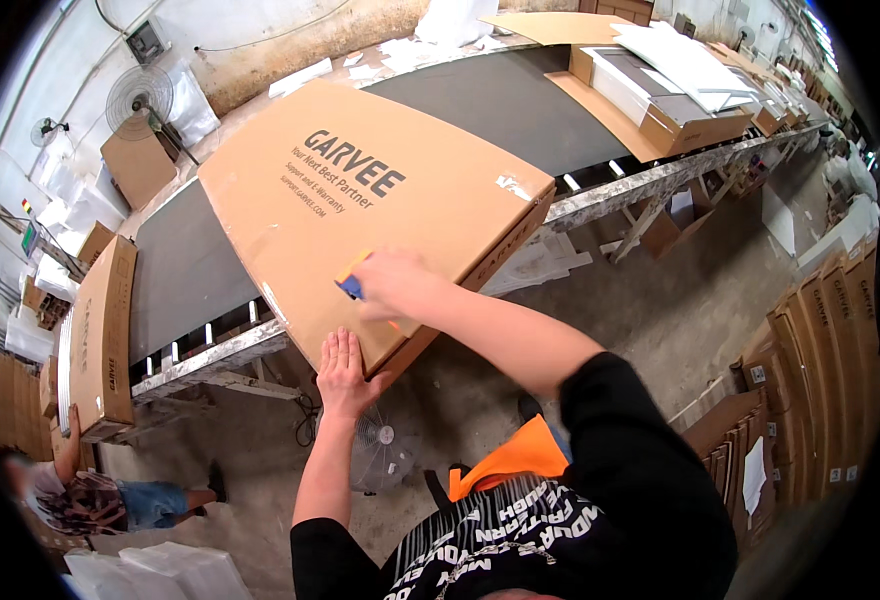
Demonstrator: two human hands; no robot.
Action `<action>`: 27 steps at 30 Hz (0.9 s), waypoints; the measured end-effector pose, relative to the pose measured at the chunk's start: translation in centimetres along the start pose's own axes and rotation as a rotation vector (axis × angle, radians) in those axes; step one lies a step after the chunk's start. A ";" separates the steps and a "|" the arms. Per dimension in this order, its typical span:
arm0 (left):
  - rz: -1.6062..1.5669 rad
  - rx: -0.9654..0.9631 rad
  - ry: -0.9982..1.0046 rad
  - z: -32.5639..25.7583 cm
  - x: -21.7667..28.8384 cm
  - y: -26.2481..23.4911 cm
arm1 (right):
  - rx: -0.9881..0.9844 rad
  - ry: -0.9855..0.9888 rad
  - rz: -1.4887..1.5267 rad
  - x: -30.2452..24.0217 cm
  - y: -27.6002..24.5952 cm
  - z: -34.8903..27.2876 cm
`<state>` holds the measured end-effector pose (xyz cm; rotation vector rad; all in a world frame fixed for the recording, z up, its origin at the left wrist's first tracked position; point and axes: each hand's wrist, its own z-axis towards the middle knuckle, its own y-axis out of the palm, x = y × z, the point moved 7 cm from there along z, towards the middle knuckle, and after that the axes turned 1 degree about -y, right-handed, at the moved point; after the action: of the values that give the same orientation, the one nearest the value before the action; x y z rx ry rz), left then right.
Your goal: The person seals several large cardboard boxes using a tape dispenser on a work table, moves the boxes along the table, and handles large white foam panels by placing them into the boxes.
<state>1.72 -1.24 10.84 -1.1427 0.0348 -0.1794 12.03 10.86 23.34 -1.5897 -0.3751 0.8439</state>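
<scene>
Fingers [332, 345] of the left hand [343, 372] lie straight and close together, flat against the near end face of a large flat cardboard box [360, 190], holding nothing. That box lies closed and slantwise on a dark conveyor belt [185, 265], its near corner jutting past the belt's edge toward the person. On top of the box, close to that near corner, the right hand [395, 285] is curled around a small tool with a blue and orange body [351, 280], pressed against the cardboard; its tip is hidden under the hand. The two hands are near each other, the left just below the right. Farther along the belt from the big box, an open shallow carton [660, 110] holds white sheets and a grey panel. To the left of the big box another closed flat box [105, 335] stands against the belt's frame, with another person's hand [68, 430] on its lower edge. Below the big box, a small floor fan [380, 445] sits on the concrete floor. Stacks of folded cartons [825, 370] stand well to the right of the box.
</scene>
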 end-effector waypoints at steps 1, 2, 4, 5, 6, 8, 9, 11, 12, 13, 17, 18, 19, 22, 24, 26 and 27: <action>-0.007 -0.001 -0.002 -0.4 -0.7 -0.3 | -0.214 0.051 -0.043 -1.5 1.0 1.8; -0.020 -0.002 0.000 -0.6 -1.2 -0.2 | -0.215 0.056 -0.049 -2.2 1.0 1.9; -0.012 0.036 -0.010 -1.0 -1.8 0.0 | -0.497 0.048 -0.142 -2.9 3.2 1.1; -0.002 0.057 -0.022 -0.9 -2.3 0.0 | -0.371 -0.003 -0.109 -2.9 3.0 -0.3; 0.005 0.080 -0.033 -0.8 -2.4 0.2 | -0.246 -0.050 -0.078 -2.5 3.2 -3.0; -0.028 0.051 -0.049 -0.3 -1.5 -0.3 | -0.177 -0.083 -0.203 -1.3 6.1 -8.2; -0.024 0.041 -0.035 -0.2 -1.3 -0.4 | -0.172 -0.086 -0.175 -0.9 8.2 -8.4; -0.025 0.056 -0.011 0.6 -0.7 -0.3 | -0.505 -0.004 -0.187 -1.3 9.7 -7.1; -0.024 0.044 0.001 0.7 -0.1 -0.1 | -0.440 -0.095 -0.286 -1.5 12.8 -6.9; -0.018 0.026 -0.011 1.0 -0.2 -0.3 | -0.518 -0.186 -0.384 -1.3 15.9 -7.1; 0.032 -0.062 -0.073 0.7 -0.1 -1.4 | -0.320 -0.075 0.092 6.7 19.7 -11.5; 0.055 -0.116 -0.105 1.3 0.1 -1.5 | -0.223 0.125 0.379 10.8 19.4 -13.3; 0.060 -0.115 -0.107 2.7 1.5 -1.6 | -0.229 0.245 0.536 15.5 19.1 -15.4; 0.196 -0.286 -0.198 8.3 8.6 0.5 | -0.190 0.577 1.232 28.8 17.3 -22.8; -0.064 -0.278 -0.042 16.8 16.5 4.1 | 0.080 0.573 1.410 37.3 12.5 -23.8; -0.066 -0.059 0.131 25.9 23.2 6.1 | 0.254 0.604 1.510 43.3 6.6 -22.0; -0.057 -0.118 0.132 30.1 25.0 7.7 | 0.278 0.595 1.547 45.9 4.1 -20.7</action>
<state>30.92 25.01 17.99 -1.2492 0.1319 -0.3065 56.86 25.72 5.35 -1.5849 1.5217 1.3341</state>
